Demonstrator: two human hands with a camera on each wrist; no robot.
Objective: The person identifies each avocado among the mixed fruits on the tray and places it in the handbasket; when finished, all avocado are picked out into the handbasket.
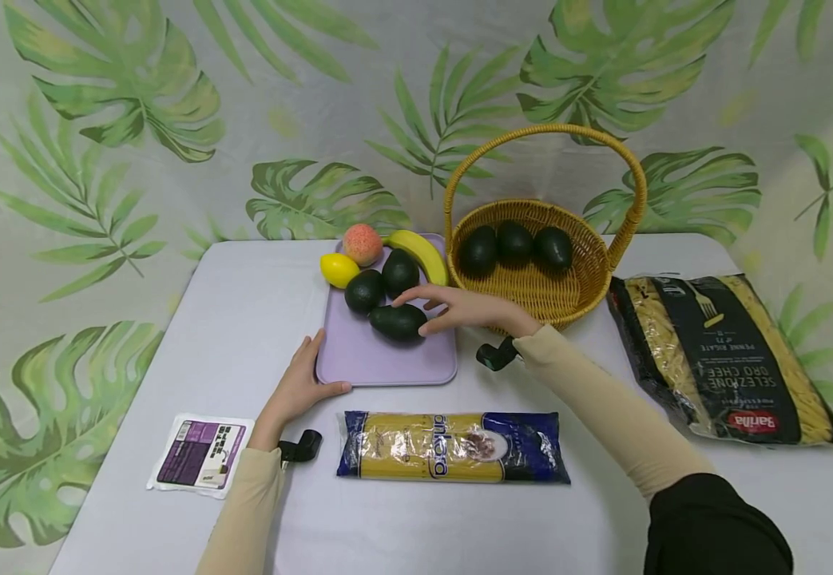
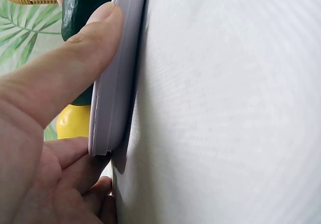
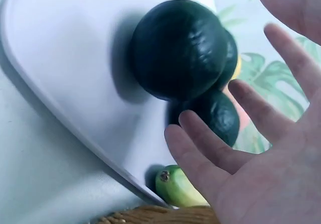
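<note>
On a lilac tray (image 1: 380,367) three avocados lie together; the nearest avocado (image 1: 398,323) is on its side. My right hand (image 1: 470,310) is over its right end, fingers apart. The right wrist view shows the hand (image 3: 266,158) spread beside the avocado (image 3: 180,50), holding nothing. My left hand (image 1: 297,390) touches the tray's near left corner, fingers along the left side and thumb along the front. In the left wrist view the thumb of this hand (image 2: 50,98) rests against the tray wall (image 2: 114,93). A peach (image 1: 362,244), lemon (image 1: 339,270) and banana (image 1: 422,254) lie at the tray's back.
A wicker basket (image 1: 538,299) with a tall handle stands right of the tray, holding three avocados (image 1: 514,241). A spaghetti pack (image 1: 452,447) lies in front, a white-and-purple packet (image 1: 203,455) at the left, and a large penne bag (image 1: 728,359) at the right.
</note>
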